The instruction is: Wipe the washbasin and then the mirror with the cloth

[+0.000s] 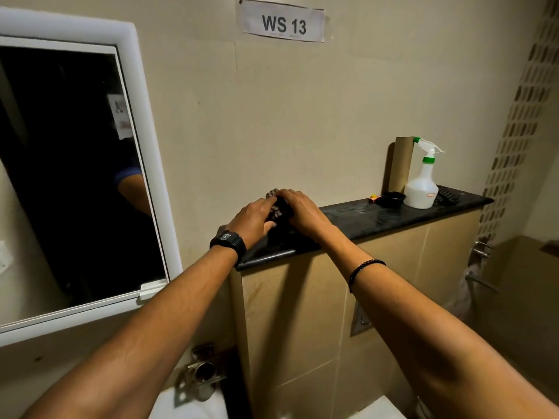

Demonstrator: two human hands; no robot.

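Left hand (254,220) and right hand (301,207) both grip cloth (279,208) on ledge (363,216) right of mirror (75,176); I'd fold it flat before wiping.

One cloth (279,208), one mirror (75,176), one bottle (420,189)

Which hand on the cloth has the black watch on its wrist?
The left hand; the right hand wears a thin beaded bracelet instead. Both hold the cloth on the black ledge.

A black square-faced watch (228,241) on the left wrist, a thin black beaded bracelet (364,269) on the right
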